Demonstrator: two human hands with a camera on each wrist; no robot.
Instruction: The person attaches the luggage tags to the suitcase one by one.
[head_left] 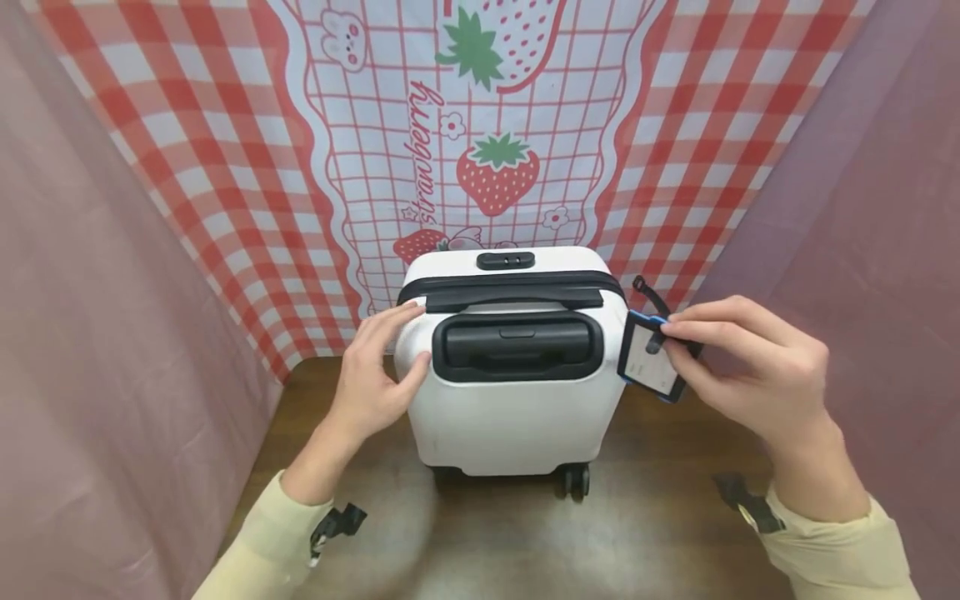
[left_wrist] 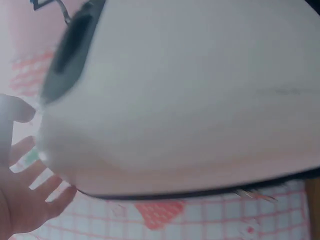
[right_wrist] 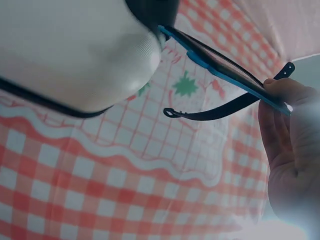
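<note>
A white suitcase [head_left: 517, 425] stands upright, its black top handle [head_left: 513, 298] lying flat above a recessed black pull handle [head_left: 519, 343]. My left hand [head_left: 375, 375] rests with spread fingers at the suitcase's upper left corner; in the left wrist view the hand [left_wrist: 25, 195] is beside the rounded white shell [left_wrist: 175, 110]. Between thumb and fingers, my right hand [head_left: 757, 367] pinches a black and blue luggage tag [head_left: 651, 357] just right of the suitcase. From the tag, a black strap [right_wrist: 215, 112] sticks out with its end loose, in the right wrist view.
Behind the suitcase hangs a red and white checked cloth [head_left: 682, 150] with strawberries. Pinkish curtains [head_left: 97, 333] stand at both sides. The suitcase is on a brown wooden surface [head_left: 480, 550], and a black wheel [head_left: 576, 481] shows beneath it.
</note>
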